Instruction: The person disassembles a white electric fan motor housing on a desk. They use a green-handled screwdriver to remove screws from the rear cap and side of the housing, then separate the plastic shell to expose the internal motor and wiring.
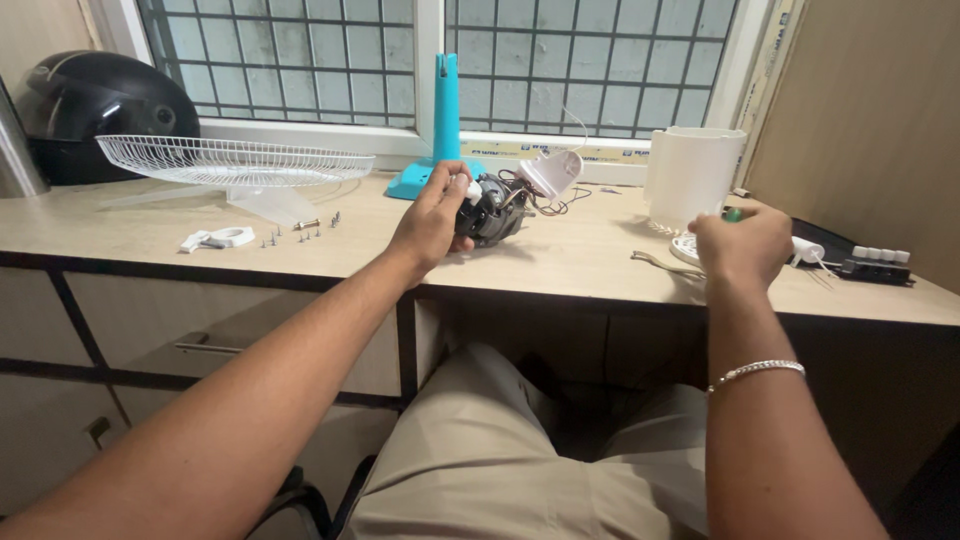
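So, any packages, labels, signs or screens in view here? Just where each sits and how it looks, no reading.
Label strip: runs along the window sill behind the fan motor held by the left hand; long, narrow, pale yellow with small dark print.
Second strip: up the right edge of the window frame, above the white cylindrical housing; same pale colour, narrow.
No packages, signs or screens visible.

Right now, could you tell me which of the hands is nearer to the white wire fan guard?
Left. The left hand grips the fan motor just right of the guard; the right hand is farther right, by the white housing.
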